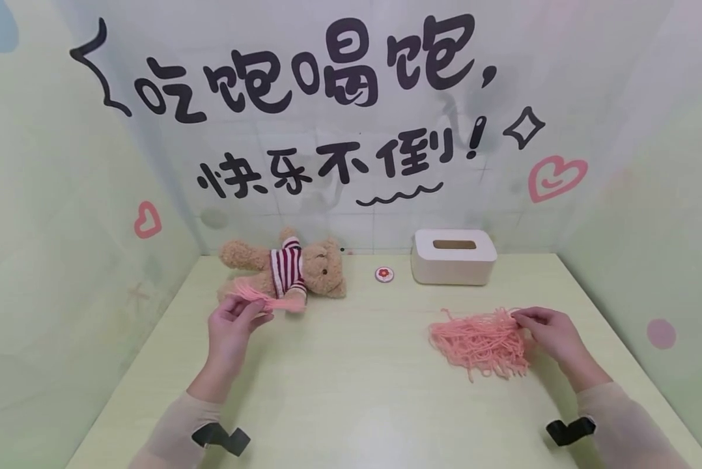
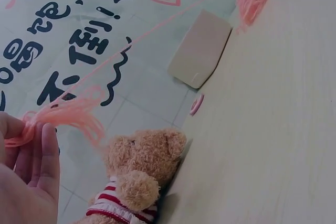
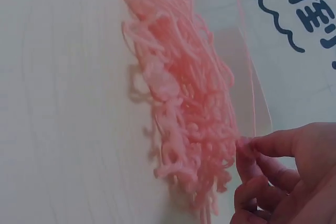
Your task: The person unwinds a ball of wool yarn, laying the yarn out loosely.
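Between thumb and fingers my left hand pinches a small looped bundle of pink yarn, raised in front of the teddy bear. A single taut strand runs from it across to my right hand. That hand pinches the strand between thumb and forefinger at the edge of a larger tangled heap of pink yarn. In the right wrist view the heap shows many loose loops and crinkled ends beside the fingertips.
A teddy bear in a striped shirt lies on its side at the back left of the table. A round flower badge and a white tissue box are along the back. Printed wall sheets enclose the table.
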The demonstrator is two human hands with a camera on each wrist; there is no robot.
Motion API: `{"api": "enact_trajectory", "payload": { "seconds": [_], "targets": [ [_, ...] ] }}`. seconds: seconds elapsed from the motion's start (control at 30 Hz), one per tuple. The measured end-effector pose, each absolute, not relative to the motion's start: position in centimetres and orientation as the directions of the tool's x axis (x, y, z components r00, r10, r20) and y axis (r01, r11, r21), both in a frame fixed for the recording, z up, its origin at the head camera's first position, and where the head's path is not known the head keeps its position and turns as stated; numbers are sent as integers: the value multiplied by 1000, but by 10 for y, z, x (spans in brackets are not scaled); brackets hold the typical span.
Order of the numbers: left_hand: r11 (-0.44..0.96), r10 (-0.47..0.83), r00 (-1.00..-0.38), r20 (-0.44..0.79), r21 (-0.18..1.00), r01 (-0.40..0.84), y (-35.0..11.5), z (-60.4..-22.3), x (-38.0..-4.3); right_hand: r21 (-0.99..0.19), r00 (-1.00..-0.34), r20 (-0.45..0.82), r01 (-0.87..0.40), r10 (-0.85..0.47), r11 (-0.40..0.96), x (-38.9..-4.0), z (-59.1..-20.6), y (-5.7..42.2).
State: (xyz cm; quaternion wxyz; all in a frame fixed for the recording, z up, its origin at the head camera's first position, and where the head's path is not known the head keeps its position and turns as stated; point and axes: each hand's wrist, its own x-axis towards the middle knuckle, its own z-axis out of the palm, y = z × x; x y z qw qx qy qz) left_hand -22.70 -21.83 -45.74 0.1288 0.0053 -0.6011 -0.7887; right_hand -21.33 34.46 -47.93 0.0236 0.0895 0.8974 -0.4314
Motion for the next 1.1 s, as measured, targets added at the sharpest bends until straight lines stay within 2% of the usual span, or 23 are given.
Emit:
{"api": "enact_trajectory", "payload": {
  "seconds": [0.17,0.33,0.5,0.67,0.77,0.87,1.1],
  "targets": [
    [-236,-120,-982,146,957,171,-199,-460,-222,-734,-995,-20,78,93,675,-208,-467,304],
    [-243,-3,-992,127,962,123,-173,-457,-217,-796,-992,18,-92,-128,598,-203,-445,237],
    [-254,126,-975,185,956,149,-150,-449,-211,-856,-921,47,-237,-386,460,-203,-440,175],
    [-259,247,-942,226,952,160,-140,-445,-206,-904,-837,20,-249,-546,348,-208,-452,132],
    [-238,238,-948,214,959,157,-138,-444,-204,-928,-806,-24,-202,-591,312,-208,-460,119],
    [-211,178,-964,196,965,157,-139,-443,-204,-935,-802,-40,-181,-596,305,-204,-465,118],
    [-291,-40,-992,122,948,129,-157,-435,-211,-907,-858,-21,-200,-513,370,-197,-466,160]
  ]
}}
